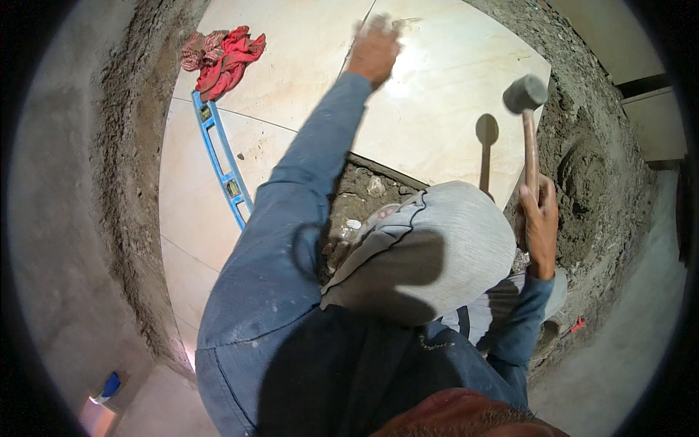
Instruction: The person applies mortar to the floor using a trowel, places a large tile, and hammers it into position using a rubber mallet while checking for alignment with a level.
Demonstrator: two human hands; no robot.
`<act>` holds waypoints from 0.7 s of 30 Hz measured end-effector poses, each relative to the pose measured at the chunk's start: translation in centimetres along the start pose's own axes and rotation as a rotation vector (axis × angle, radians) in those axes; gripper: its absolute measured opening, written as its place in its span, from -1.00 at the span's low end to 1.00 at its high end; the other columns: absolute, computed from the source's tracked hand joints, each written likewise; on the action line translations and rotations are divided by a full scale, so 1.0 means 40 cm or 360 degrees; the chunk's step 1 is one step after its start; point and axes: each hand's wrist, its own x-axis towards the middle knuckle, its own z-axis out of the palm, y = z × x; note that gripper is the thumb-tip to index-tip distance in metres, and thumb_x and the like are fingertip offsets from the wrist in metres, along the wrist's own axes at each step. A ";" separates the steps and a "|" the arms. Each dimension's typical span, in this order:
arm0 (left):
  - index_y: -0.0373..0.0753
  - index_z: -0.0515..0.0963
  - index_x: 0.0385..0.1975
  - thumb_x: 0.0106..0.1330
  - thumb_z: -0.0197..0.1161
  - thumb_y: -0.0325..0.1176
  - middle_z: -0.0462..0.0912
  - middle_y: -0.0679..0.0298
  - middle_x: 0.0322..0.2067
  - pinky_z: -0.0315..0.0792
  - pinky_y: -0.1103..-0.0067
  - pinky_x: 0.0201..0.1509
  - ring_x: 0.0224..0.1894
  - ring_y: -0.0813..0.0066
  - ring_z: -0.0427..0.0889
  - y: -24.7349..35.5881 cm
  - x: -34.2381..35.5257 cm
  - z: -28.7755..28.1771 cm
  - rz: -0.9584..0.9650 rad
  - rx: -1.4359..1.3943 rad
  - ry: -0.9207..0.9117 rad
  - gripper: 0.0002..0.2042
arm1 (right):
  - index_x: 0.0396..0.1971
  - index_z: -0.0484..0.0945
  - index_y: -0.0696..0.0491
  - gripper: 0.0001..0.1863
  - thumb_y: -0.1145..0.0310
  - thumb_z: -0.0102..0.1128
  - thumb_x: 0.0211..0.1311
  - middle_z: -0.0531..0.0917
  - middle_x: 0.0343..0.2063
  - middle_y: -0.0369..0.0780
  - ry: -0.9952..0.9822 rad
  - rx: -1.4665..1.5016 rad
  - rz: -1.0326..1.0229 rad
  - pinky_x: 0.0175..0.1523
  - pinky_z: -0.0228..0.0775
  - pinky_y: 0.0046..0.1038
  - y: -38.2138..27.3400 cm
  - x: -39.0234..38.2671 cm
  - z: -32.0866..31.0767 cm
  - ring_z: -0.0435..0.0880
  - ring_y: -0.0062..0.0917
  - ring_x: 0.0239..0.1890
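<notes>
My right hand [539,226] is closed around the wooden handle of a rubber mallet [526,95]. The mallet stands head up, its dark grey head over the right corner of a large cream floor tile [444,102], and its shadow falls on that tile. Stretched far forward, my left hand [375,52] is at the joint between this tile and the one on its left. Motion smears its fingers, so their pose and any contact with the tile are unclear. Under the tile's near edge lies a bare mortar bed [357,186] with stones, partly hidden by my knee.
A blue spirit level [217,156] lies on the left tiles, touching a crumpled red cloth [227,62]. Wet mortar [582,175] is heaped along the right side. A small red object [579,325] lies at lower right, a blue-and-white one [109,386] at lower left.
</notes>
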 end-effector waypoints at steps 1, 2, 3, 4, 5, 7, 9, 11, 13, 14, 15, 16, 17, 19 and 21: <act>-0.09 0.38 0.38 0.54 -0.01 -0.21 0.41 0.06 0.35 -0.09 -0.09 0.57 0.48 0.11 0.23 -0.080 -0.024 0.009 -0.0047 0.0073 0.0236 -0.56 | 0.14 0.43 0.08 -0.54 0.06 0.15 0.46 0.49 -0.46 -0.37 -0.0092 -0.0043 0.0097 -0.51 0.27 -0.59 0.004 -0.021 -0.022 0.41 -0.75 -0.57; -0.01 0.41 0.38 0.53 0.00 -0.22 0.38 0.09 0.37 -0.10 -0.15 0.54 0.49 0.11 0.22 -0.167 -0.045 -0.024 -0.0200 0.0346 0.0151 -0.57 | 0.19 0.42 0.06 -0.52 0.08 0.17 0.45 0.50 -0.44 -0.36 -0.0190 -0.0076 0.0190 -0.48 0.28 -0.58 -0.001 -0.031 -0.045 0.43 -0.74 -0.54; 0.02 0.40 0.39 0.53 -0.01 -0.22 0.38 0.11 0.37 -0.10 -0.25 0.49 0.49 0.08 0.20 -0.271 -0.075 -0.057 -0.0317 0.0701 0.0190 -0.56 | 0.24 0.41 0.04 -0.50 0.09 0.18 0.44 0.51 -0.41 -0.36 -0.0293 -0.0106 0.0274 -0.45 0.29 -0.58 -0.016 -0.029 -0.067 0.44 -0.74 -0.52; 0.05 0.36 0.42 0.52 -0.01 -0.19 0.37 0.10 0.39 -0.10 -0.28 0.46 0.50 0.01 0.18 -0.439 -0.140 -0.075 -0.0416 0.0597 0.0427 -0.53 | 0.27 0.40 -0.01 -0.49 0.12 0.19 0.42 0.52 -0.38 -0.36 -0.0464 -0.0097 0.0421 -0.41 0.30 -0.58 -0.039 -0.009 -0.084 0.44 -0.73 -0.49; 0.08 0.31 0.45 0.45 0.08 -0.05 0.35 0.06 0.40 -0.09 -0.31 0.43 0.51 -0.01 0.17 -0.493 -0.163 -0.114 -0.0714 0.1041 0.0261 -0.44 | 0.26 0.41 0.02 -0.48 0.09 0.17 0.43 0.54 -0.34 -0.33 -0.0437 -0.0173 0.0273 -0.37 0.35 -0.54 -0.029 0.003 -0.103 0.48 -0.69 -0.44; 0.07 0.34 0.42 0.29 0.25 0.13 0.31 -0.03 0.41 -0.03 -0.30 0.42 0.48 -0.03 0.22 -0.549 -0.210 -0.229 -0.1140 0.0891 0.0166 -0.31 | 0.27 0.41 0.04 -0.47 0.06 0.13 0.44 0.56 -0.28 -0.29 -0.0478 -0.0368 0.0216 -0.28 0.41 -0.47 -0.058 0.045 -0.133 0.52 -0.62 -0.35; 0.03 0.36 0.40 0.21 0.30 0.18 0.29 -0.17 0.39 0.13 -0.22 0.38 0.43 -0.15 0.29 -0.665 -0.261 -0.251 -0.1354 0.0454 0.0024 -0.25 | 0.31 0.39 0.06 -0.41 -0.01 0.12 0.46 0.64 -0.05 -0.14 -0.0485 -0.0563 0.0055 -0.08 0.52 -0.34 -0.097 0.106 -0.149 0.64 -0.42 -0.19; -0.01 0.37 0.39 0.16 0.35 0.20 0.30 -0.24 0.36 0.28 -0.13 0.35 0.36 -0.22 0.37 -0.762 -0.275 -0.248 -0.1380 0.0166 -0.0101 -0.20 | 0.35 0.38 0.02 -0.42 0.05 0.17 0.45 0.68 0.02 -0.04 -0.0388 -0.0759 -0.0299 -0.01 0.56 -0.26 -0.082 0.187 -0.174 0.71 -0.25 -0.09; -0.04 0.37 0.39 0.12 0.39 0.19 0.35 -0.24 0.33 0.41 -0.01 0.30 0.28 -0.23 0.47 -0.839 -0.282 -0.257 -0.1257 0.0072 -0.0222 -0.18 | 0.32 0.45 -0.01 -0.47 0.14 0.23 0.41 0.70 -0.01 -0.03 -0.0434 -0.1012 -0.0535 0.01 0.57 -0.23 -0.164 0.250 -0.162 0.72 -0.20 -0.06; -0.09 0.40 0.36 0.12 0.39 0.15 0.41 -0.23 0.28 0.44 0.05 0.28 0.24 -0.21 0.52 -0.816 -0.259 -0.248 -0.1217 0.0125 -0.0244 -0.20 | 0.30 0.48 -0.03 -0.49 0.19 0.26 0.39 0.72 -0.02 -0.02 -0.0433 -0.1167 -0.0629 0.02 0.57 -0.21 -0.207 0.270 -0.158 0.73 -0.17 -0.04; -0.15 0.42 0.33 0.12 0.40 0.11 0.48 -0.23 0.23 0.47 0.11 0.26 0.19 -0.18 0.56 -0.768 -0.227 -0.276 -0.1180 0.0205 -0.0261 -0.22 | 0.26 0.52 -0.03 -0.51 0.23 0.28 0.36 0.72 -0.05 -0.03 -0.0471 -0.1351 -0.0627 0.01 0.57 -0.21 -0.219 0.301 -0.136 0.73 -0.18 -0.05; -0.20 0.44 0.30 0.12 0.40 0.07 0.54 -0.22 0.17 0.50 0.17 0.24 0.15 -0.16 0.60 -0.726 -0.192 -0.283 -0.1140 0.0263 -0.0267 -0.24 | 0.22 0.56 -0.04 -0.53 0.27 0.31 0.32 0.73 -0.08 -0.05 -0.0496 -0.1556 -0.0619 0.01 0.57 -0.21 -0.246 0.325 -0.120 0.73 -0.19 -0.07; -0.25 0.46 0.26 0.12 0.40 0.05 0.58 -0.20 0.11 0.51 0.18 0.22 0.13 -0.14 0.61 -0.707 -0.159 -0.268 -0.1004 0.0162 -0.0130 -0.27 | 0.18 0.60 -0.04 -0.55 0.31 0.34 0.29 0.74 -0.11 -0.06 -0.0516 -0.1762 -0.0602 0.01 0.56 -0.21 -0.277 0.332 -0.106 0.73 -0.20 -0.08; -0.34 0.51 0.17 0.12 0.38 0.02 0.67 -0.16 0.00 0.51 0.19 0.19 0.08 -0.09 0.64 -0.680 -0.105 -0.250 -0.0739 0.0001 0.0130 -0.32 | 0.04 0.67 -0.01 -0.63 0.36 0.38 0.22 0.76 -0.20 -0.08 -0.0552 -0.1728 -0.0518 -0.05 0.56 -0.20 -0.348 0.341 -0.065 0.75 -0.21 -0.17; -0.33 0.57 0.08 0.08 0.35 -0.01 0.69 -0.12 -0.07 0.50 0.19 0.16 0.02 -0.08 0.65 -0.556 -0.005 -0.254 -0.0620 -0.0155 0.0347 -0.37 | 0.02 0.68 0.00 -0.64 0.37 0.39 0.20 0.75 -0.23 -0.07 -0.0622 -0.1710 -0.0330 -0.07 0.56 -0.20 -0.369 0.382 -0.061 0.75 -0.22 -0.22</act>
